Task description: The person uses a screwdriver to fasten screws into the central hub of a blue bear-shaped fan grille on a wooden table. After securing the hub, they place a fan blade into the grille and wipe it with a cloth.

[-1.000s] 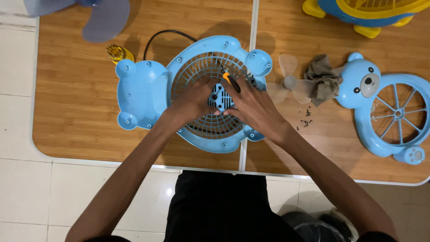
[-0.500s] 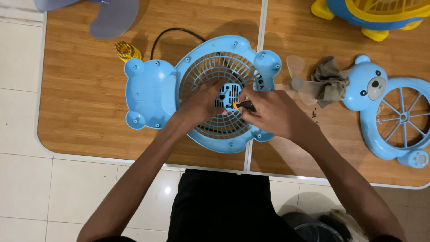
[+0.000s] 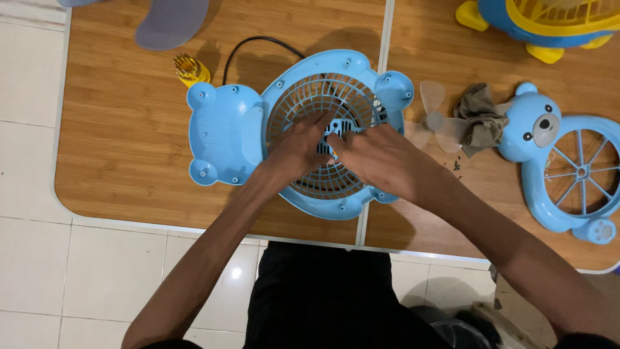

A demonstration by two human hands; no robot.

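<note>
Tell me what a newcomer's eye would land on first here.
First, the light blue bear-shaped fan housing lying at the middle of the wooden table, with the left hand and right hand meeting over the centre of its round grille. Next, to the right, the matching bear-faced front frame with its spoked ring, and between the two a clear fan blade beside a crumpled brown cloth.

Both hands together, fingertips touching
</note>
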